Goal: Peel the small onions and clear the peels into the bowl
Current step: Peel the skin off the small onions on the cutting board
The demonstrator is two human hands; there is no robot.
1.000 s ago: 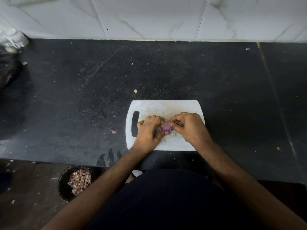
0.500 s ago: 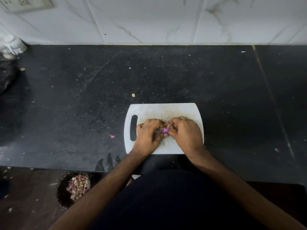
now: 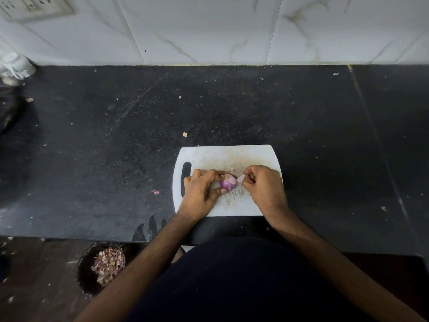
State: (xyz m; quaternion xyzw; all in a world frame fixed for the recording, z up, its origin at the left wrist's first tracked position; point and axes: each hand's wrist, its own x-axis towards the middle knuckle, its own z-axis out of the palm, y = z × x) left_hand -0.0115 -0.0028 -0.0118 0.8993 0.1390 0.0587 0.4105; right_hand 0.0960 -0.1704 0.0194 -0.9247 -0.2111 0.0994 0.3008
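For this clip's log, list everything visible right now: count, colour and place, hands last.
onion: one, purple, over the board, in the left hand
peel: one, pale pink, pinched by the right hand
board: one, white, on the counter's near edge
counter: one, black, below the tiled wall
bowl: one, dark, below the counter edge, holding peels
scraps: a few, pink or tan, loose on the counter
socket: one, white, wall top left
left hand: holds onion
right hand: pulls peel

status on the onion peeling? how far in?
Done: a heap of peels sits in the bowl below the counter edge. In hand: the left hand grips a purple onion over the cutting board; the right hand pinches a peel strip. Left: loose scraps on the counter.
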